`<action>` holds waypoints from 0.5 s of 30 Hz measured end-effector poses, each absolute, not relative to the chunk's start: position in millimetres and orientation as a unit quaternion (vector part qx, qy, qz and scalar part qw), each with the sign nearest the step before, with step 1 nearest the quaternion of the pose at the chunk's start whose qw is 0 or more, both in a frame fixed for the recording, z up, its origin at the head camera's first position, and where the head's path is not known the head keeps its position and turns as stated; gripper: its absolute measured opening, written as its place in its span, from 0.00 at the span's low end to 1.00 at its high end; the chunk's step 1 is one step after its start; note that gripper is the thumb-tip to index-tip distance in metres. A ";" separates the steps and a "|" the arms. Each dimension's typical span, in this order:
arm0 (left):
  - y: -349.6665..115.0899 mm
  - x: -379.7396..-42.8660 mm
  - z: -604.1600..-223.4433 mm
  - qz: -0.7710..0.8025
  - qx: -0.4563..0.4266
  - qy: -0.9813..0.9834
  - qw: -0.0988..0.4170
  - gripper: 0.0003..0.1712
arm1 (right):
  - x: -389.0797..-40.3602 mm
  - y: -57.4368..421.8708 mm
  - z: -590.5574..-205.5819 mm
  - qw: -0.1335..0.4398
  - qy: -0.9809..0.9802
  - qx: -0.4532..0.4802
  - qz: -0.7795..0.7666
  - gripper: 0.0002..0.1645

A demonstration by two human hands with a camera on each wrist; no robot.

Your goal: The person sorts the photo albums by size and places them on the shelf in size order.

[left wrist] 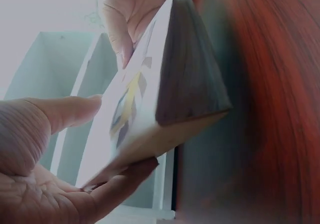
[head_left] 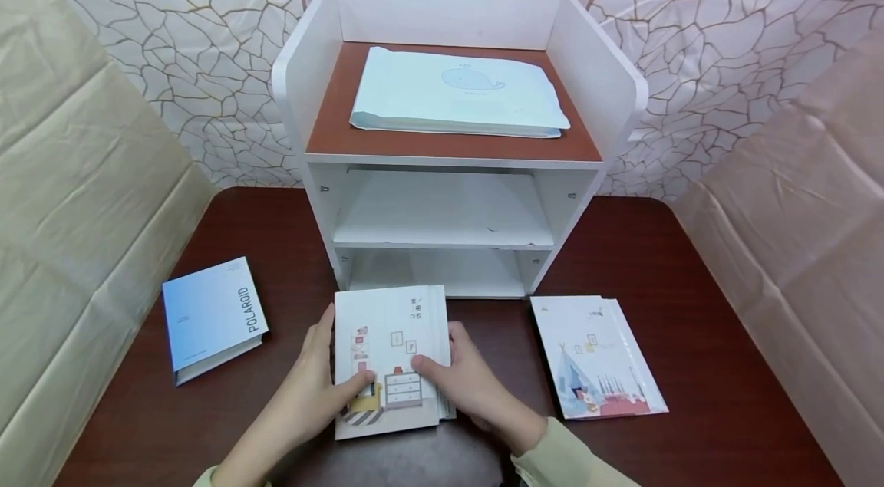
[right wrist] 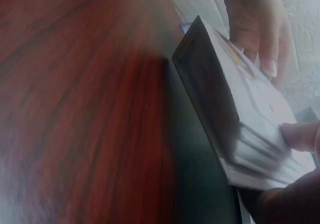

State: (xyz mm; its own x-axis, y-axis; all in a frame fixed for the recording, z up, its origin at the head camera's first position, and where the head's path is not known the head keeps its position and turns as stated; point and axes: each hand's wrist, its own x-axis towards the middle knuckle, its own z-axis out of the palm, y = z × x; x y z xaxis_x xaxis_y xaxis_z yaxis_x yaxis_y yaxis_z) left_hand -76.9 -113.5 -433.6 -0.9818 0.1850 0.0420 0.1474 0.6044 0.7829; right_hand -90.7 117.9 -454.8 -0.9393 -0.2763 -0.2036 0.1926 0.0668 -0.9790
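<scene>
Dark red-brown worktop (head_left: 718,364), pale sheets (head_left: 90,188) at both sides, gold-veined backdrop (head_left: 193,27) behind. White shelf unit (head_left: 442,211) stands at the back centre; on its brown top board (head_left: 331,126) lies a whale-print book (head_left: 449,100).

Held item: white book (head_left: 390,318) with printed furniture, in front of the unit, centre. Its right side shows stepped layers; one volume or several, cannot tell. Contact with the worktop: cannot tell.

Left hand (head_left: 315,387): thumb on the cover, other fingers (left wrist: 127,184) along the left edge and underneath; parted only by the book's thickness, gripping it. Right hand (head_left: 473,376): thumb on the cover near the right edge, remaining fingers partly hidden behind that side; also gripping, exact spread not visible.

Blue "POLAROID" book (head_left: 214,318) lies flat on the worktop at left, well apart from the left hand. Tent-print book (head_left: 597,357) lies to the right of the right hand, apart from it.
</scene>
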 end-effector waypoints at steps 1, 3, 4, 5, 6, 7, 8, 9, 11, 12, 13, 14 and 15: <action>-111.8 -76.3 -432.3 0.441 0.093 0.892 0.015 0.60 | -91.0 120.0 -453.5 0.162 0.713 -0.036 -0.681 0.32; -108.6 -75.6 -429.3 0.466 0.093 0.880 0.009 0.59 | -92.3 124.3 -450.6 0.150 0.713 -0.046 -0.684 0.31; -107.1 -75.5 -427.7 0.481 0.093 0.872 0.008 0.59 | -93.2 126.5 -449.1 0.147 0.710 -0.049 -0.687 0.32; -105.7 -75.6 -426.2 0.498 0.093 0.862 0.007 0.59 | -94.2 128.7 -447.7 0.145 0.707 -0.053 -0.690 0.32; -104.3 -75.8 -424.6 0.512 0.093 0.854 0.008 0.59 | -95.2 130.9 -446.2 0.142 0.704 -0.057 -0.694 0.32; -102.9 -76.2 -423.1 0.527 0.093 0.845 0.008 0.59 | -96.2 133.0 -444.4 0.141 0.701 -0.057 -0.697 0.32; -101.5 -76.9 -421.7 0.538 0.096 0.838 0.007 0.58 | -97.1 134.9 -442.8 0.138 0.694 -0.059 -0.704 0.32; -100.1 -77.8 -420.6 0.544 0.098 0.833 0.005 0.57 | -97.9 136.7 -441.1 0.134 0.690 -0.060 -0.709 0.32; -97.3 -79.6 -419.3 0.555 0.105 0.825 -0.004 0.56 | -99.5 139.9 -436.9 0.125 0.684 -0.061 -0.716 0.31; -95.8 -80.5 -418.8 0.561 0.110 0.820 -0.006 0.54 | -100.2 141.3 -434.4 0.120 0.680 -0.061 -0.721 0.31; -94.2 -81.5 -418.7 0.568 0.116 0.815 -0.008 0.52 | -101.1 142.7 -431.9 0.116 0.676 -0.062 -0.725 0.31; -92.5 -82.5 -418.8 0.573 0.121 0.811 -0.008 0.50 | -102.2 143.9 -429.3 0.111 0.673 -0.065 -0.729 0.31; -90.8 -83.4 -419.2 0.575 0.127 0.808 -0.008 0.49 | -103.6 144.9 -426.6 0.106 0.671 -0.065 -0.731 0.31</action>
